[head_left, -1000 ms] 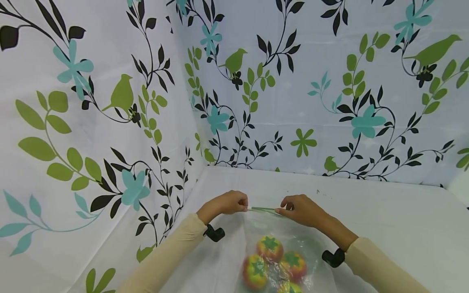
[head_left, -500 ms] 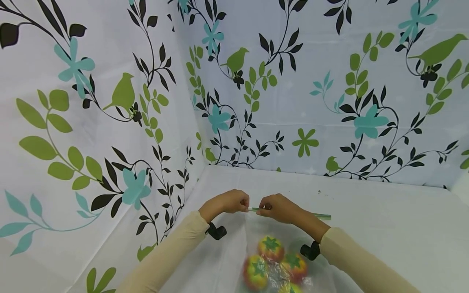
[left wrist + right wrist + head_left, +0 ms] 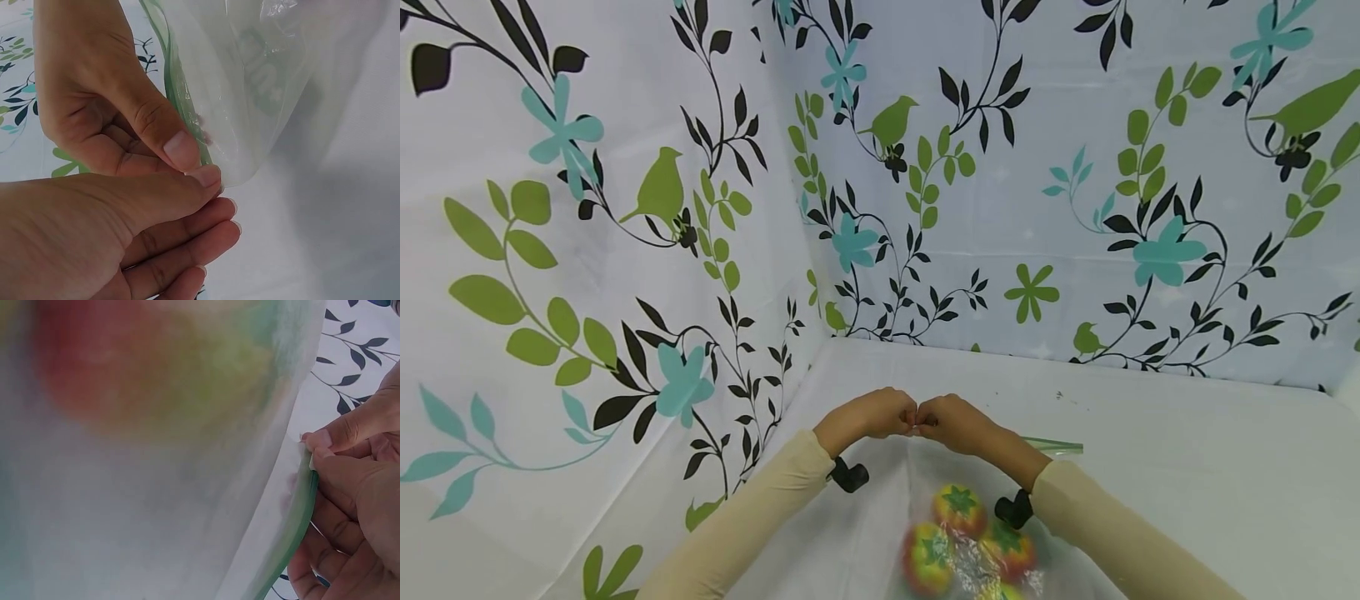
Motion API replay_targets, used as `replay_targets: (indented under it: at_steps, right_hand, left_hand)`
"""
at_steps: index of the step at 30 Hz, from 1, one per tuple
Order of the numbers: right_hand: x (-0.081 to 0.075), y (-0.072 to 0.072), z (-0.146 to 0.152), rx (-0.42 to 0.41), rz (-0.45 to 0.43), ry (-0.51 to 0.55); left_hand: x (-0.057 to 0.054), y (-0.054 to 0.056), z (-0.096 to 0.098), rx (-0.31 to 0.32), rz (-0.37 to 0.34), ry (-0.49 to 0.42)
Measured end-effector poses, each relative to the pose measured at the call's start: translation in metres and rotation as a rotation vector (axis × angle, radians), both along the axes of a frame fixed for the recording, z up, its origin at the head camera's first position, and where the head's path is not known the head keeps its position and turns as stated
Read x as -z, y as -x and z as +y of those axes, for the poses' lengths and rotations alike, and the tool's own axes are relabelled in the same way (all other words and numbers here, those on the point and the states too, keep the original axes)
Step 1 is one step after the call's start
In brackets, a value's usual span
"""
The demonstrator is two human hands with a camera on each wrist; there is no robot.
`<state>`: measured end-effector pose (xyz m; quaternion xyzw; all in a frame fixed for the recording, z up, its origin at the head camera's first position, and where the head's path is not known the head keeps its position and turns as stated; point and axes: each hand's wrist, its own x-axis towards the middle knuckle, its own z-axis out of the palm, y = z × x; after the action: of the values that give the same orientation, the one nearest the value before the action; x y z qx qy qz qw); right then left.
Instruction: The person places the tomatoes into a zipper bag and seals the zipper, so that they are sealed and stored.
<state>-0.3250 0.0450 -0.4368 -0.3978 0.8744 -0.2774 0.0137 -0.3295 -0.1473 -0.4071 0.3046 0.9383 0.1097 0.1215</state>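
My left hand [image 3: 880, 412] pinches the corner of a clear zip bag [image 3: 212, 69] between thumb and fingers. Right beside it, my right hand [image 3: 951, 422] pinches the bag's green zip strip [image 3: 178, 87], the two thumbs meeting in the left wrist view. Past my right wrist, the strip's far end [image 3: 1052, 447] shows. Inside the bag are several round red-and-yellow tomato-like fruits with green star-shaped tops, one of them a fruit [image 3: 960, 510] nearest the hands. The lower part of the bag runs out of the head view.
A white-covered table [image 3: 1187, 467] lies under the bag and reaches away to the right. Patterned cloth walls [image 3: 925, 275] with leaves and birds stand behind and at the left. Small dark specks [image 3: 1060, 395] mark the table beyond my hands.
My right hand has slid leftward along the zip strip to meet my left hand, uncovering the strip's right end. My left hand has kept its grip at the corner.
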Motion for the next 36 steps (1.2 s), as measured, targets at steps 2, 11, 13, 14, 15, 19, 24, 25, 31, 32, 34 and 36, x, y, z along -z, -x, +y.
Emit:
replay_targets:
  at_steps: [2,11,13,14,15,19,24,25,31,32,34,36]
  right_hand:
    - [-0.0003,-0.0002,-0.0004,0.004,-0.005,0.004]
    - [0.0013,-0.0007,-0.0001,-0.008,-0.002,0.024]
    - [0.0016,-0.0007,-0.0002,-0.006,-0.008,0.024]
    - [0.002,-0.0004,-0.0002,-0.006,-0.008,0.022]
    - [0.0023,-0.0001,-0.0004,-0.008,-0.009,0.02]
    - [0.0027,0.0004,-0.0013,-0.017,-0.017,0.018]
    - [0.0021,-0.0007,-0.0019,-0.028,0.01,0.012]
    - [0.0019,-0.0008,-0.0016,-0.029,0.019,0.011]
    - [0.0021,0.0,0.0009,-0.048,0.017,0.001]
    - [0.0019,0.0,0.0014,-0.052,0.012,-0.001]
    - [0.0015,-0.0002,0.0028,-0.057,0.01,-0.005]
    - [0.0011,-0.0006,0.0046,-0.058,0.008,-0.01]
  left_hand:
    - [0.0002,0.0001,0.0,-0.001,-0.002,-0.004]
    - [0.0033,0.0016,-0.0002,-0.01,-0.001,0.006]
    - [0.0031,0.0016,-0.0001,-0.008,0.004,0.006]
    - [0.0028,0.0014,-0.0001,-0.007,0.006,0.008]
    - [0.0025,0.0013,0.0,-0.005,0.009,0.009]
    - [0.0026,0.0014,0.0005,-0.013,0.012,0.026]
    - [0.0039,0.0005,0.0,-0.01,0.027,0.034]
    - [0.0038,0.0002,-0.0002,-0.008,0.03,0.034]
    - [0.0029,-0.0011,-0.0014,0.001,0.032,0.044]
    - [0.003,-0.0011,-0.0017,0.003,0.032,0.047]
    - [0.0029,-0.0012,-0.002,0.006,0.032,0.051]
    - [0.0029,-0.0015,-0.0019,0.008,0.031,0.053]
